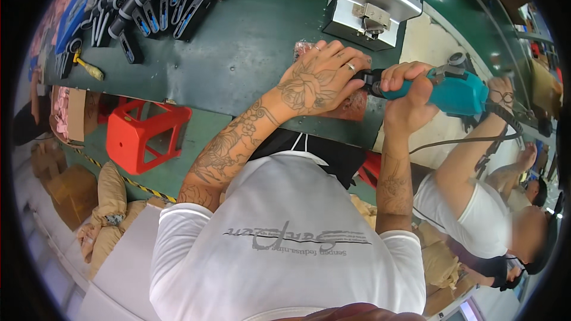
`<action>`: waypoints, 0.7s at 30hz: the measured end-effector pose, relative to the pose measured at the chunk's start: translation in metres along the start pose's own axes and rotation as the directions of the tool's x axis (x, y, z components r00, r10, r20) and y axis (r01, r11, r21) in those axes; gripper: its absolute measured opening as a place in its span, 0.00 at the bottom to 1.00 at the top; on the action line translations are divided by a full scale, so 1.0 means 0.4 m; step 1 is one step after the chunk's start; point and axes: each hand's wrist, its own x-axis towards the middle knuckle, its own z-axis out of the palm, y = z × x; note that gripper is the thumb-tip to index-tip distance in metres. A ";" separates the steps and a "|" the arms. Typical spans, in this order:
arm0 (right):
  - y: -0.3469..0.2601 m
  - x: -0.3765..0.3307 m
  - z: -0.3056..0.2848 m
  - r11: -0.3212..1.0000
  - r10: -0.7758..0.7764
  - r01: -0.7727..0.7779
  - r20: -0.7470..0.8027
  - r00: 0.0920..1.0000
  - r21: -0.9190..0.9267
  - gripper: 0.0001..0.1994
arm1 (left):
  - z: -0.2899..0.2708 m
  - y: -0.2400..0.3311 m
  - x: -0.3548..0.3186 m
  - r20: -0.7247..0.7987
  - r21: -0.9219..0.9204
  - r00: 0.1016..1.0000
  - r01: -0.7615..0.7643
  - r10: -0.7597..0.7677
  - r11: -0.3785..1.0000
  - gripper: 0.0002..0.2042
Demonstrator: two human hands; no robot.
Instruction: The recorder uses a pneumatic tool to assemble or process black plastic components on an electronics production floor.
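Observation:
My right hand [408,83] grips a teal corded power tool [458,93] around its narrower front, holding it roughly level. At the tool's front end, my left hand [324,80] pinches a small black part [370,81], its thumb and forefinger against it and its other fingers curled. What that part is, and whether the tool tip touches it, lies hidden behind the fingers. Beneath the left hand, a worn reddish pad [351,111] rests on the green tabletop [238,41]. The tool's black cable [461,141] loops off its rear end.
Several black tubular pieces with grey rings [169,0] lie at the far left, beside a yellow-handled tool [89,66]. A silver bench machine [372,9] stands beyond my hands. A red stool [146,134] is below the table. At right, a co-worker's arm [470,148] comes close to the tool.

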 end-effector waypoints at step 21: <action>-0.120 -0.176 -0.092 0.998 0.013 -0.017 -0.076 0.997 -0.058 0.34 | -0.337 -0.182 -0.360 -0.878 -0.359 0.148 0.424 -0.455 0.831 0.15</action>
